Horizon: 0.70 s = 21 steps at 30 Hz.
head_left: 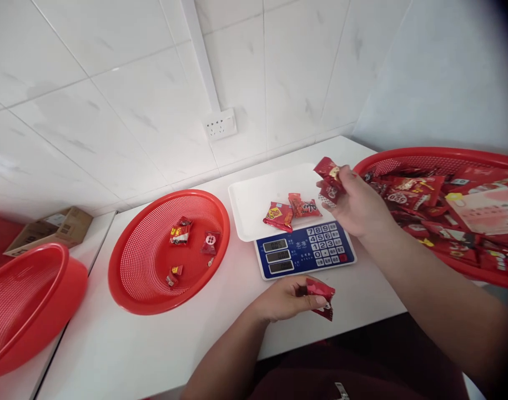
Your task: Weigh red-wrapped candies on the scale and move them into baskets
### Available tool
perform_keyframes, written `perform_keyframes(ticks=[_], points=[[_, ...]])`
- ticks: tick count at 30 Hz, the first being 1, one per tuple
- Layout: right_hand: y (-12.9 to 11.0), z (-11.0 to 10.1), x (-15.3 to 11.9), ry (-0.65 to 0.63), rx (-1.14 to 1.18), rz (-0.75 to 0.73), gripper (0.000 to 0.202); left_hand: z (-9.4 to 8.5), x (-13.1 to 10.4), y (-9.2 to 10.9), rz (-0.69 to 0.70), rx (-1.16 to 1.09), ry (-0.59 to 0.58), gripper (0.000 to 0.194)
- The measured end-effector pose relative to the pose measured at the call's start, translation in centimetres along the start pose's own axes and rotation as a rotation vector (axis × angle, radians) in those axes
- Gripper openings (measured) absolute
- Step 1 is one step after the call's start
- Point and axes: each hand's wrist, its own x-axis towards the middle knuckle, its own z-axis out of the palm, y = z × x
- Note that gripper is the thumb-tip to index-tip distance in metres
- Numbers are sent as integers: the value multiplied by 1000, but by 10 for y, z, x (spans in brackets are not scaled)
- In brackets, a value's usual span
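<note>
My left hand (pixel 285 300) is closed on a red snack packet (pixel 321 298) just in front of the blue weighing scale (pixel 297 250). Over the right end of the scale's white tray (pixel 247 205), my right hand (pixel 353 203) grips small red packets (pixel 329 173). Red packets (pixel 279 215) lie on the tray. A round red basket (pixel 126 289) with several small packets (pixel 181 232) in it stands left of the scale. To the right is a large red basket (pixel 445 153) full of red packets (pixel 407 194).
At the far left are another red basket (pixel 66 278) and a cardboard box (pixel 76 225). A tiled wall rises behind the white table (pixel 95 344), with a socket (pixel 220 125) on it. The table's front edge is close to my body.
</note>
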Motion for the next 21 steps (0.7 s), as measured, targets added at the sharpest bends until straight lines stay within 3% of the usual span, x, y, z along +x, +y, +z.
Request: perform_keyframes(ticks=[7, 16, 21], points=[[12, -22, -21, -72, -13, -36, 22, 2, 0, -4, -64, 43, -141, 51], [25, 9, 0, -154, -225, -71, 25, -5, 2, -6, -66, 55, -110, 50], [31, 15, 5, -95, -425, -221, 29, -6, 2, -5, -56, 69, -57, 52]])
